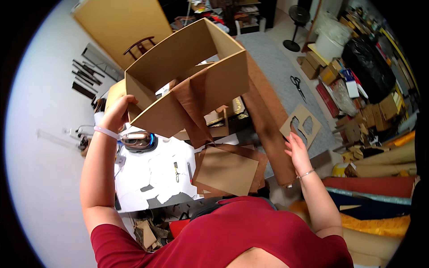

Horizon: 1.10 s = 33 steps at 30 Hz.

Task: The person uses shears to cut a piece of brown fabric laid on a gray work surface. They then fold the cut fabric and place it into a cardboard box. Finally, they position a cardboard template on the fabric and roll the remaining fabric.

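Observation:
My left hand (118, 112) grips the lower left corner of a tan board box frame (225, 78), raised and tilted above the worktable. Other things show through the frame's inside. A brown leather-like piece (191, 105) hangs over its near wall, down toward a stack of flat brown pieces with a tan board square (229, 169) on top. On the right, my right hand (297, 151) is open, fingers stretched out. It is beside a long brown roll (268, 129) and the lower edge of a board with cut-out holes (304, 110). Whether it touches either I cannot tell.
An iron-like appliance (138, 141), a cutter (176, 172) and a pen (189, 172) are on the white table surface at left. Scissors (298, 88) lie on the grey table part. Fabric rolls (371, 186) and cardboard boxes (380, 111) crowd the right side. A fan (295, 27) stands behind.

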{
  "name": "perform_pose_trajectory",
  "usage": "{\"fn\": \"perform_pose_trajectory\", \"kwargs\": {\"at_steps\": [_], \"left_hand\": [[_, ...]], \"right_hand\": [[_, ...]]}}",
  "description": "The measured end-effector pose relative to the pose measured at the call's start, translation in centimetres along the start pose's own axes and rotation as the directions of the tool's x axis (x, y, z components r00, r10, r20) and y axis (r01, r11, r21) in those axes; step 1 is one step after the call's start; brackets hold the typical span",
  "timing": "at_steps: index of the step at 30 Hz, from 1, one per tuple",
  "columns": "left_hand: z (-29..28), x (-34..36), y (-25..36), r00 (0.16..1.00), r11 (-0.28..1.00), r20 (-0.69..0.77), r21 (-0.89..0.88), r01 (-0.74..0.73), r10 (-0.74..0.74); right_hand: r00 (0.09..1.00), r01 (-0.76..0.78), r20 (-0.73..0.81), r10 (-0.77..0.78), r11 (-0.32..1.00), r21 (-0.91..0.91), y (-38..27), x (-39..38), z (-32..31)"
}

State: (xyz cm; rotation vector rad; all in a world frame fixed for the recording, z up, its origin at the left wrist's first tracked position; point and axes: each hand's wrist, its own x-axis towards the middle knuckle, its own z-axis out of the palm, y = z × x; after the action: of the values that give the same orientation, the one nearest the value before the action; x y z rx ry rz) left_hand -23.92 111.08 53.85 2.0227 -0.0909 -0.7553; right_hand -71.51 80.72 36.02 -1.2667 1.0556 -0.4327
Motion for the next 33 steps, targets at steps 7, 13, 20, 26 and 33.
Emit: {"fn": "perform_pose_trajectory", "kwargs": {"at_steps": [7, 13, 20, 26, 33], "left_hand": [[0.6, 5.4, -1.9, 0.998, 0.999, 0.040, 0.021, -0.047, 0.046], [1.2, 3.8, -1.3, 0.999, 0.998, 0.037, 0.052, -0.027, 0.025], [2.4, 1.3, -1.3, 0.984, 0.996, 0.154, -0.051, -0.079, 0.086], [2.6, -0.9, -4.5, 0.977, 0.946, 0.108, -0.291, -0.145, 0.183], [2.8, 1.6, -9.6, 0.973, 0.884, -0.008, -0.417, -0.212, 0.230]], "right_hand": [[0.992, -0.021, -0.119, 0.032, 0.996, 0.092, 1.2, -5.4, -4.3], [0.900, 0.411, 0.107, -0.423, 0.904, 0.116, -8.4, -11.6, 0.0], [0.162, 0.987, 0.544, -0.823, 0.142, -0.078, -20.7, -21.6, 1.6], [-0.280, 0.960, 0.785, -0.553, -0.164, 0.227, -25.0, -20.4, 2.6], [-0.294, 0.956, 0.804, -0.518, -0.176, 0.236, -25.2, -18.7, 4.4]]}}
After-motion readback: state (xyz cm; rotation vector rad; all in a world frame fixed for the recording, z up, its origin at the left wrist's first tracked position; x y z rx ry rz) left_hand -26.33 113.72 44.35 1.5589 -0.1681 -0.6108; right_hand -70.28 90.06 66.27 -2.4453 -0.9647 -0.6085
